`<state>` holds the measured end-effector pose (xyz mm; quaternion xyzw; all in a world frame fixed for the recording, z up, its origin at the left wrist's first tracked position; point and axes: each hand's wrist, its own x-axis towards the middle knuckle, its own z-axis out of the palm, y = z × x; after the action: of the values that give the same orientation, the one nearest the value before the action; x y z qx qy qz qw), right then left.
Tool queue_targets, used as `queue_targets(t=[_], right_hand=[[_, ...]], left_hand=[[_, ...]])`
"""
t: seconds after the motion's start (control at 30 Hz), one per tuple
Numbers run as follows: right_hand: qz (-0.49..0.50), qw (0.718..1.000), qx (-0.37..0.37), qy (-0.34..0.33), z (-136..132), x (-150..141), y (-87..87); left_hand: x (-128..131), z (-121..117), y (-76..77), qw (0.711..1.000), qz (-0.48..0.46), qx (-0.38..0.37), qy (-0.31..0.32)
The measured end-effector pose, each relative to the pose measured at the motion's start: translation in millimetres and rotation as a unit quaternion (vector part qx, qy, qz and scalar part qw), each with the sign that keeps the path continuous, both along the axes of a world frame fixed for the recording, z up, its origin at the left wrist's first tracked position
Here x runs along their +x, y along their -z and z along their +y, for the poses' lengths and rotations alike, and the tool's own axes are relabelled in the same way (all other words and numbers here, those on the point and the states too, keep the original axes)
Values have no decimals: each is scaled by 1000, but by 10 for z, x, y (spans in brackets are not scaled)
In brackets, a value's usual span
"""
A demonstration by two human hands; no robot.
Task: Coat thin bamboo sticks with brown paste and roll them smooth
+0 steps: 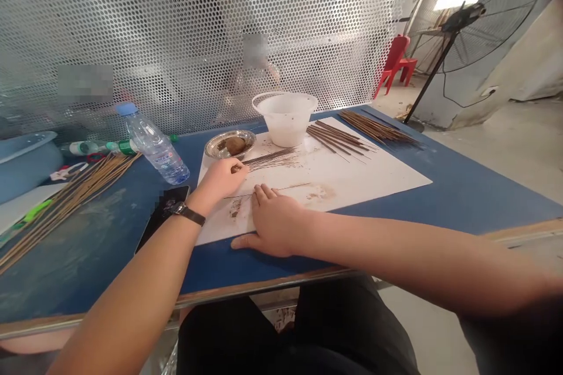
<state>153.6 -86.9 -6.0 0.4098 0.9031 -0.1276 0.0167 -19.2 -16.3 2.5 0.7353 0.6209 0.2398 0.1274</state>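
Clenched around the near end of a thin bunch of dark sticks, the left grip sits on a large white paper sheet, and the sticks run out from it across the paper. The right grip is released, lying palm down with its fingers spread on the sheet's near edge and its thumb out on the blue surface. Brown smears mark the paper between and beyond the 2 hands. Just past the left hand, a small metal dish holds a brown lump. A white plastic tub stands at the paper's far edge, beside a loose row of brown sticks. A larger bundle of brown sticks lies further right on the surface. Left of the paper are a phone, a water bottle lying on its side, and a long spread of pale sticks, with a blue basin beyond them. A perforated metal screen rises behind the surface.
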Motion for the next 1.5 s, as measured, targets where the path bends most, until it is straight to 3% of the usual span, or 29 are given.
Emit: queue_targets(t=[0.2,0.4,0.63,0.87,1.07,1.3,1.5], right_hand=[[17,999,41,11,307,-54,54],[1,1000,19,14,-25,9,6],[46,998,32,13,313,2,72],[-7,999,34,1,35,31,53],[21,998,52,1,402,52,74],[-6,1000,18,-15,31,133,9],[14,999,39,-25,385,91,78]], left_hand=[[-45,27,22,1000,6,-8,22],[-34,-5,-24,1000,17,-4,9],[-45,11,-8,999,26,-12,29],[-84,19,21,999,34,-28,28],[-69,1,3,998,33,-44,31],[-90,-16,1,998,31,-50,27],[-95,-42,-46,996,40,-73,23]])
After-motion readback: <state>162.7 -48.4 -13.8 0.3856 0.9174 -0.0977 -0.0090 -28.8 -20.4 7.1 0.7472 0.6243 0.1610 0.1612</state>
